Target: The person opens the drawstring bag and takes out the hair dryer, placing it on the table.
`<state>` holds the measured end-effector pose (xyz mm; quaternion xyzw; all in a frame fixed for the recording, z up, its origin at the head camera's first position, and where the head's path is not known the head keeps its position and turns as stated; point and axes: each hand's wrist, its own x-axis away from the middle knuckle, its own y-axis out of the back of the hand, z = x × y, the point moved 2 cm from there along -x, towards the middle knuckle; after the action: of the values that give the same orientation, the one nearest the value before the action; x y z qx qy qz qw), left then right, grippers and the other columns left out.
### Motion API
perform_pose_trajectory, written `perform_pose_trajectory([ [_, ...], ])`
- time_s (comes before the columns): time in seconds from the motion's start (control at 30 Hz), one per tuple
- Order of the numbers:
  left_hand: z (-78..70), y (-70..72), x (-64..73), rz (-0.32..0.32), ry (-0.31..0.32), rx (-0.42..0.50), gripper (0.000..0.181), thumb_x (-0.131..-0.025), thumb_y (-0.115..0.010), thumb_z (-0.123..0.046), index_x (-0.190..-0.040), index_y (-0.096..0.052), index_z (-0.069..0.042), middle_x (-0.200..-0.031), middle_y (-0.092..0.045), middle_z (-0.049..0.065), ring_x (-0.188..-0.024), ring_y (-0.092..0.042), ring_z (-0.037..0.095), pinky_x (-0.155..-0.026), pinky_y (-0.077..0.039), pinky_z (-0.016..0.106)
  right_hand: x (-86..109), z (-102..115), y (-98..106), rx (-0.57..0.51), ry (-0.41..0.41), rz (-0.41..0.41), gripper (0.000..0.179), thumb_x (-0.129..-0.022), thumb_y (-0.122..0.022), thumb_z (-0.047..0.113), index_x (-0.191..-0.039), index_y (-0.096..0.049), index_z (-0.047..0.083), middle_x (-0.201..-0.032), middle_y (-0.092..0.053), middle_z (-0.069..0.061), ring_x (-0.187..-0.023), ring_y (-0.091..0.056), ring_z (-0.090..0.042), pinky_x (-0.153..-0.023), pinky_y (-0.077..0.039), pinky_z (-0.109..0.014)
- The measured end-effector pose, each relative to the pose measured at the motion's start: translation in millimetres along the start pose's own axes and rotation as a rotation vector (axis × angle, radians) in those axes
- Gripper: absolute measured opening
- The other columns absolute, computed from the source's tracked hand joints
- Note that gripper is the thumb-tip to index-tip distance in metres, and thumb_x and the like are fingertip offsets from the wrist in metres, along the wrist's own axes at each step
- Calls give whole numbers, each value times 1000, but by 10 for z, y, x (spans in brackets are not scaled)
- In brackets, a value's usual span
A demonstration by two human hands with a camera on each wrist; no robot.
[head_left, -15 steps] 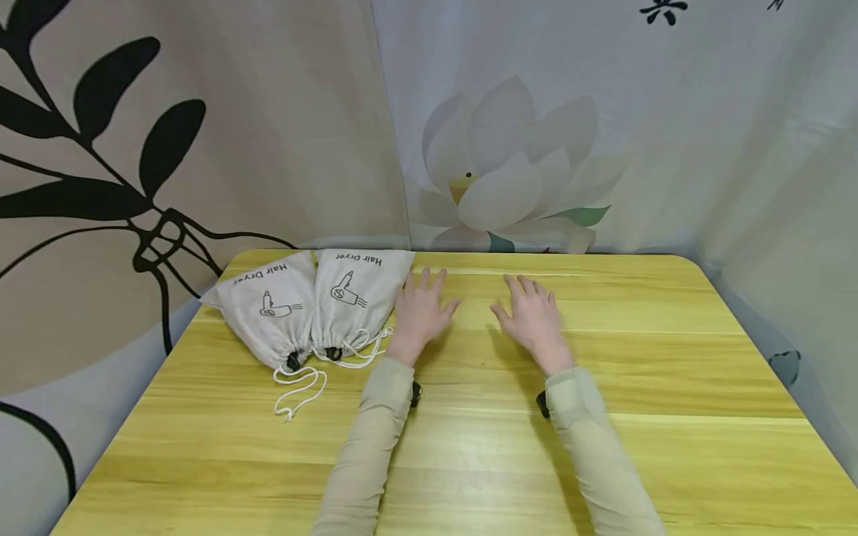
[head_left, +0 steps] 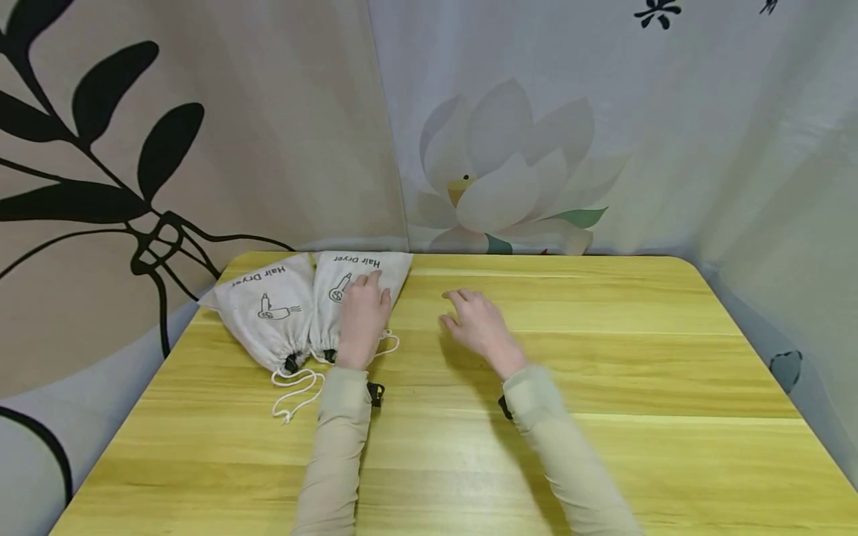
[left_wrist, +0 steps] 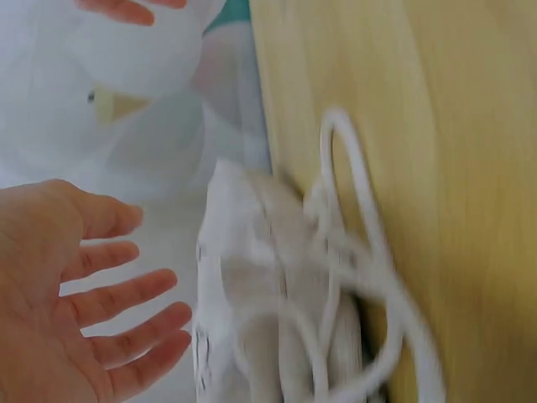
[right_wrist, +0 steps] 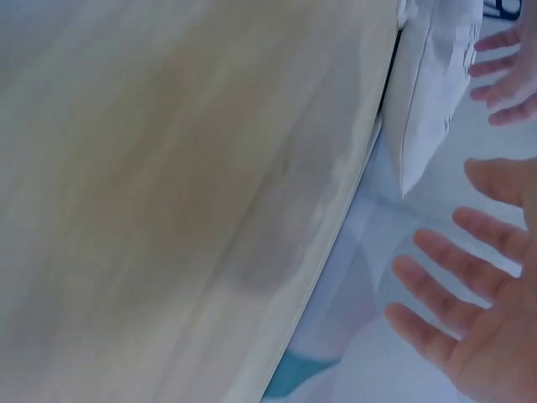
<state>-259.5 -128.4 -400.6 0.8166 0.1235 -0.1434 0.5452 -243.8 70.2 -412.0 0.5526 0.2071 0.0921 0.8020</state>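
Two white drawstring bags printed "Hair Dryer" lie side by side at the back left of the table. Over the right-hand bag (head_left: 395, 269) hovers my left hand (head_left: 363, 316), hiding part of its printed picture and cord. In the left wrist view that hand's fingers (left_wrist: 126, 294) are spread, apart from the bag's cloth (left_wrist: 243, 227). The left-hand bag (head_left: 268, 320) has its neck and white cord (head_left: 298, 394) toward me. My right hand (head_left: 481, 327) is above the table to the right of the bags, fingers loosely extended and holding nothing.
The wooden table (head_left: 603, 461) reaches back to a printed curtain (head_left: 288, 134) with dark leaves and a white lotus. A black strap piece (head_left: 377, 394) shows at my left wrist, another (head_left: 505, 407) at my right.
My left hand has moved left, from beside the right-hand bag to over it. My right hand has also shifted left and slightly nearer me. The bags have stayed in place.
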Motion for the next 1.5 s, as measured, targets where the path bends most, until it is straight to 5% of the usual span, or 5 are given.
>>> perform_pose_trajectory([
  [0.23,417,237,35,-38,168,-22,44,-89,-61,-15,-130,-53,-1,-124,-56,27,-107,-52,49,-84,-47,58,-71,346,-165,-10,115,74,39,-92,-61,27,-128,-57,11,-124,-62,-9,-111,-60,-29,-89,-53,-41],
  [0.43,640,326,76,106,289,-71,50,-92,-58,-26,-128,-47,6,-120,-53,33,-106,-50,52,-87,-44,58,-96,553,-254,48,188,121,41,-92,-60,31,-128,-56,12,-124,-62,-6,-110,-61,-25,-91,-53,-38],
  [1.03,658,296,100,265,247,23,53,-90,-63,-26,-127,-46,8,-105,-62,32,-86,-63,42,-67,-53,45,-95,732,-352,53,266,140,42,-91,-62,33,-128,-56,14,-120,-64,-5,-100,-63,-21,-82,-55,-32],
  [1.23,587,272,105,265,216,68,56,-87,-66,-22,-128,-45,9,-112,-60,32,-96,-61,43,-79,-53,48,-101,746,-363,53,265,160,42,-91,-62,31,-129,-56,14,-123,-62,-4,-101,-63,-19,-82,-55,-31],
  [1.5,441,201,131,259,176,70,52,-83,-70,-23,-120,-50,9,-99,-64,28,-79,-64,38,-66,-56,42,-112,753,-389,41,275,185,41,-90,-63,31,-128,-58,15,-125,-62,-5,-107,-63,-18,-88,-54,-29],
])
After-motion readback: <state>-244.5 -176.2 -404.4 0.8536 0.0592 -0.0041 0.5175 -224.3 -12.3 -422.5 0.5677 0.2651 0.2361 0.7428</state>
